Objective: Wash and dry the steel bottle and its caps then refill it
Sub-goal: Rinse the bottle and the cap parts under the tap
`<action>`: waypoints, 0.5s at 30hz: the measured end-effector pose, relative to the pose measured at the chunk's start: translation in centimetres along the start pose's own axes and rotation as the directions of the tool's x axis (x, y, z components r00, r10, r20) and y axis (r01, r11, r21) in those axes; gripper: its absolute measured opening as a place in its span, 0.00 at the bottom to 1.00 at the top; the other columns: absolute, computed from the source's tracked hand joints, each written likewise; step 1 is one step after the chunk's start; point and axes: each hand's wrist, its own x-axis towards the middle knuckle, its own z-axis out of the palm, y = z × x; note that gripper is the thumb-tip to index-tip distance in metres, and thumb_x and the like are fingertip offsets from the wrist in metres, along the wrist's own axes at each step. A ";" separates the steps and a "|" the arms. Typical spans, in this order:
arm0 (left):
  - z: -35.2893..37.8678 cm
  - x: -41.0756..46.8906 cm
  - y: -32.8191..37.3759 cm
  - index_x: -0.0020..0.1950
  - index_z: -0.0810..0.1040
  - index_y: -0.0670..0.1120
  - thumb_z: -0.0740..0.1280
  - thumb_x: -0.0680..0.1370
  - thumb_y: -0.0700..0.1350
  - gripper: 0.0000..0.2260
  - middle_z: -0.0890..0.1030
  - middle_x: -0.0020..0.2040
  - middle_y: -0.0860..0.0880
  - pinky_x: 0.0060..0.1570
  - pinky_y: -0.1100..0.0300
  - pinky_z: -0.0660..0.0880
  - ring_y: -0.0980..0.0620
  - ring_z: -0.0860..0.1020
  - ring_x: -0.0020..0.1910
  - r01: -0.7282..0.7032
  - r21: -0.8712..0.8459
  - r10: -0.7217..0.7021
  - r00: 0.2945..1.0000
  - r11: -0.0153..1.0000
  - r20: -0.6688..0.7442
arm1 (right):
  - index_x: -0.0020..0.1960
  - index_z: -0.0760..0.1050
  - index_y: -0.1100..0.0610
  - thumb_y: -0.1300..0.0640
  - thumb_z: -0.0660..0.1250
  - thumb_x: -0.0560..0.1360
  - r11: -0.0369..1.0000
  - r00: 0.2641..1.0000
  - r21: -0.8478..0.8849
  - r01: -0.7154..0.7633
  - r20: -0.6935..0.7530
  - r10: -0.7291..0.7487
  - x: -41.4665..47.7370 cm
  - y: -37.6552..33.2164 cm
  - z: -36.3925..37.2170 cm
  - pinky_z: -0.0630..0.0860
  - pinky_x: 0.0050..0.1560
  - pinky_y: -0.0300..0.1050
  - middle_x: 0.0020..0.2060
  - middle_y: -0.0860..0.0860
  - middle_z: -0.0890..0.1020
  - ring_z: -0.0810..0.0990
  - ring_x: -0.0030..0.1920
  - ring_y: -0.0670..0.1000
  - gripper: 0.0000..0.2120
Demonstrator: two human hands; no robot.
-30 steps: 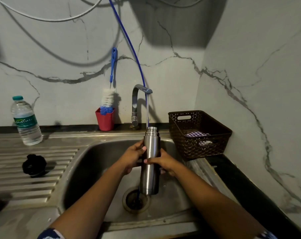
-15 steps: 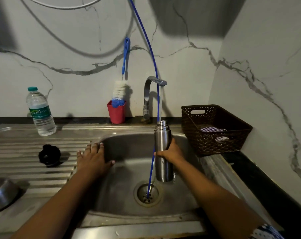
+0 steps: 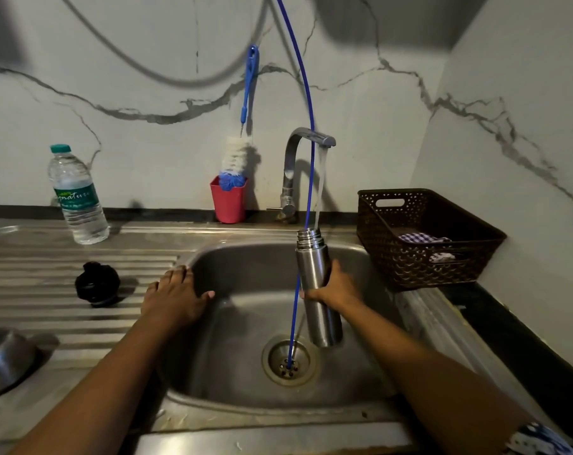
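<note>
**Bottle under the running tap**

The right hand (image 3: pixel 336 292) gripped the steel bottle (image 3: pixel 314 284) about its middle, fingers and thumb curled round it. The bottle stood nearly upright over the sink (image 3: pixel 232 400), uncapped, its mouth catching the water that fell from the tap (image 3: pixel 298 159). Its base hung just right of the drain (image 3: pixel 290 359).

The left hand (image 3: pixel 175 297) lay flat on the sink's left rim, fingers straight and spread, holding nothing.

A blue tube (image 3: pixel 306 152) ran down past the spout, just left of the bottle, and ended in the drain.

On the ribbed drainboard to the left sat a black cap (image 3: pixel 97 284), apart from the left hand. A steel cup (image 3: pixel 6 359) lay at the frame's left edge, partly cut off.

Along the back stood a plastic bottle (image 3: pixel 76 195) and a red cup (image 3: pixel 228 201) holding a brush (image 3: pixel 237 156). A brown basket (image 3: pixel 419 267) with a checked cloth (image 3: pixel 423 238) inside sat right of the sink.
</note>
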 end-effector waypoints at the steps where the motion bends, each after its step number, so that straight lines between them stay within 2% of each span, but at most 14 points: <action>1: 0.0 0.0 -0.1 0.79 0.47 0.45 0.52 0.80 0.62 0.33 0.47 0.79 0.47 0.74 0.50 0.50 0.48 0.48 0.78 -0.011 0.003 0.011 1.000 1.000 0.007 | 0.71 0.58 0.52 0.50 0.79 0.61 1.000 1.000 0.017 0.014 -0.016 -0.013 0.1 -0.2 -0.2 0.74 0.60 0.58 0.62 0.56 0.74 0.75 0.60 0.58 0.46; 4: -0.2 -0.1 -0.4 0.79 0.47 0.45 0.51 0.81 0.61 0.32 0.47 0.79 0.47 0.74 0.50 0.50 0.48 0.48 0.78 -0.025 0.004 0.025 1.000 1.000 0.018 | 0.68 0.60 0.52 0.49 0.80 0.60 0.990 0.992 0.132 0.057 -0.116 -0.042 0.7 -1.1 -1.0 0.75 0.59 0.56 0.62 0.55 0.75 0.76 0.59 0.58 0.43; 8: -0.2 -0.4 -0.4 0.79 0.47 0.45 0.51 0.81 0.61 0.33 0.47 0.79 0.48 0.74 0.51 0.50 0.49 0.47 0.78 -0.022 0.022 0.022 1.000 1.000 0.009 | 0.70 0.59 0.52 0.52 0.80 0.60 0.999 1.000 0.053 -0.011 -0.003 0.011 -0.2 0.0 -0.1 0.74 0.60 0.58 0.63 0.56 0.74 0.75 0.60 0.58 0.45; 12: 0.1 -0.6 -0.4 0.79 0.46 0.45 0.52 0.81 0.61 0.33 0.47 0.79 0.48 0.74 0.52 0.49 0.50 0.47 0.78 -0.022 0.039 0.022 1.000 0.999 -0.009 | 0.68 0.60 0.52 0.50 0.80 0.61 0.988 0.995 0.152 0.029 -0.100 -0.013 0.8 -0.6 -1.0 0.75 0.58 0.54 0.62 0.55 0.75 0.76 0.59 0.58 0.43; 15: 0.1 -0.9 -0.2 0.79 0.46 0.45 0.51 0.81 0.61 0.32 0.47 0.79 0.48 0.74 0.52 0.49 0.50 0.47 0.78 -0.014 0.054 0.015 1.000 0.998 -0.014 | 0.70 0.60 0.52 0.51 0.80 0.59 0.995 0.999 0.096 -0.029 -0.013 0.030 0.3 0.0 -0.2 0.74 0.60 0.58 0.63 0.56 0.74 0.76 0.59 0.58 0.45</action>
